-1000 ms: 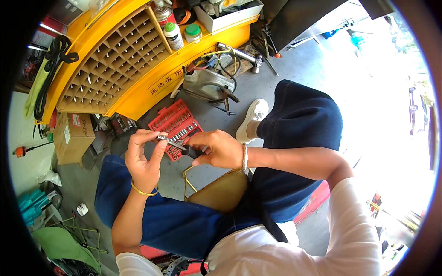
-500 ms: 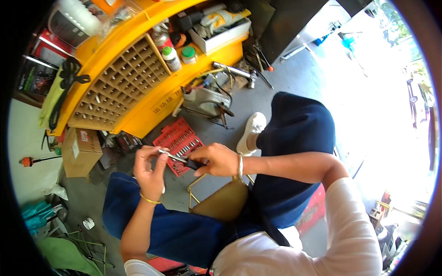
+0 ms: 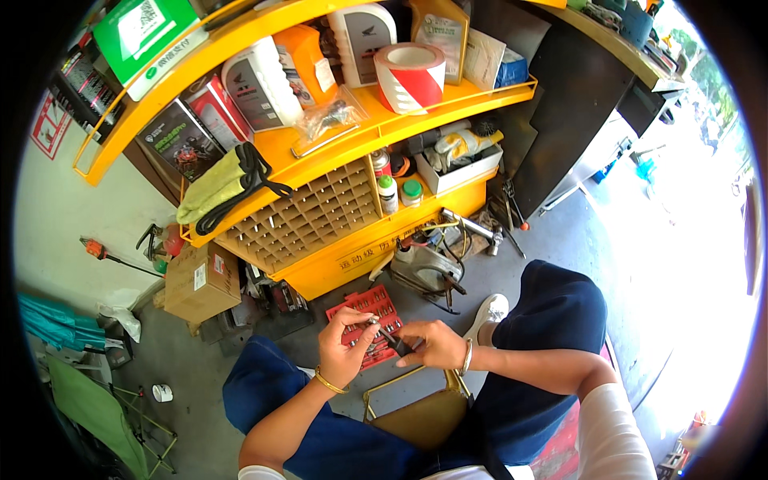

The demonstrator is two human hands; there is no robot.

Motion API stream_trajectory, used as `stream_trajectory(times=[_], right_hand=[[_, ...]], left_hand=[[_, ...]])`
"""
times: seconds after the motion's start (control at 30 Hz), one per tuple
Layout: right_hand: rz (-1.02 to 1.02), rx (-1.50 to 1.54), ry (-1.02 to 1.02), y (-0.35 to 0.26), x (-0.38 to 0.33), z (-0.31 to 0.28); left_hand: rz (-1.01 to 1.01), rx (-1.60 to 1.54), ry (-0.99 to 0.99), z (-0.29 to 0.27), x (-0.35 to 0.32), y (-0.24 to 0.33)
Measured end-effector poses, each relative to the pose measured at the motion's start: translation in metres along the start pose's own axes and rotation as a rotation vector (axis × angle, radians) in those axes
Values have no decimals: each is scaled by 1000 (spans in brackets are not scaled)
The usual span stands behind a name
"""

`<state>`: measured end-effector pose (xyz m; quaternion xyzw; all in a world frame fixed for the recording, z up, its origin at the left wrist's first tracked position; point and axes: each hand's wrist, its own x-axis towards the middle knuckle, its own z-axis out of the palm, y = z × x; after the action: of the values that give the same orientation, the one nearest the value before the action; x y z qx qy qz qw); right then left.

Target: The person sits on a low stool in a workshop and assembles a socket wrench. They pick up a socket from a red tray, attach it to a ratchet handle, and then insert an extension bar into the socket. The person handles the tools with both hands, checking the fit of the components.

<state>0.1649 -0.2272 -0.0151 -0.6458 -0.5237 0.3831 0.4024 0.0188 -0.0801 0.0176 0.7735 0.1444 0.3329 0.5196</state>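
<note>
Left hand [image 3: 342,352], its grip pinching the metal end [image 3: 374,322] of a black-handled ratchet [image 3: 388,334]; right hand [image 3: 442,346], its grip around the handle [image 3: 400,346], above an open red socket case [image 3: 362,301] on grey floor [image 3: 200,376]

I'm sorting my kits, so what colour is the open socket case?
Red; the open socket case shows best in the head view.

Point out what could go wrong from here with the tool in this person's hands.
The left hand has only the fingertips on the metal end of the black-handled tool, so that end could slip free. The right hand holds the handle; a sudden twist might pinch the left fingers. The open red case appears just below, so a dropped part could scatter its contents.
</note>
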Motion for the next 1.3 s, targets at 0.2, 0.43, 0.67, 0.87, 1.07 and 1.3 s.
stream_trajectory(times=[0.2, 0.43, 0.67, 0.87, 1.07, 1.3], right_hand=[[-9, -4, 28, -7, 1, 1], [-96, -42, 61, -11, 3, 4], [-134, 10, 59, -19, 4, 7], [-155, -22, 101, -16, 6, 8], [-195, -13, 82, -16, 8, 12], [-208, 28, 83, -20, 9, 14]], left_hand=[[28, 3, 8, -2, -1, 6], [79, 60, 0, -7, -1, 13], [102, 53, 14, -10, -2, 16], [-66, -51, 2, -11, -4, 19], [-22, -55, -25, -15, -2, 18], [-41, -58, -92, -21, -1, 18]])
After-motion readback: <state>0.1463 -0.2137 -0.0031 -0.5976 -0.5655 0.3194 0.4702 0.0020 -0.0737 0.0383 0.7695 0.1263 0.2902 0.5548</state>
